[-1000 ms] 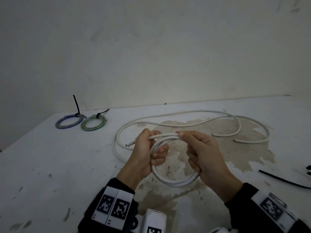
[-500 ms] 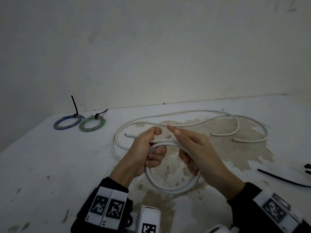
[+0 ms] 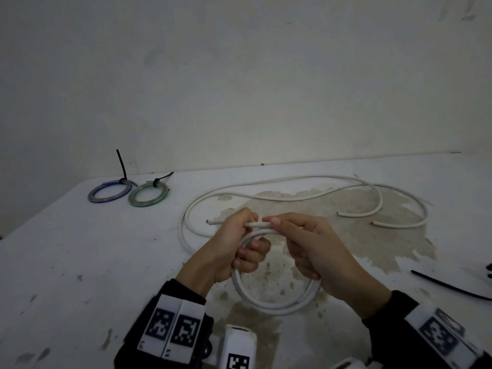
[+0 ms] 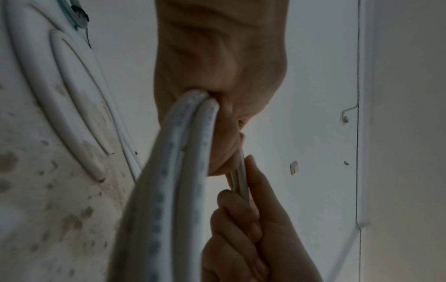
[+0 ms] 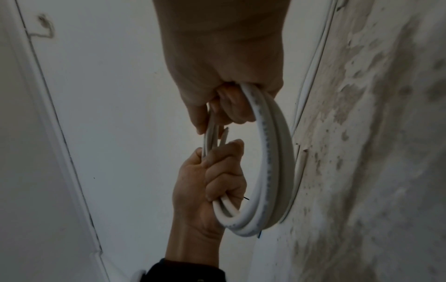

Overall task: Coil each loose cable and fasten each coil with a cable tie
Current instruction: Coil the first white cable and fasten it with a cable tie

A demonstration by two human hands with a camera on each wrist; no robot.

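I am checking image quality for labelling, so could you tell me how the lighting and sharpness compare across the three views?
Head view: dim, even light, no glare; the white cable and both hands stay sharp. Left wrist view: the coil close to the lens is blurred and shaded. Right wrist view: the right hand is dark against the pale wall, and straight edges bow from the wide lens.
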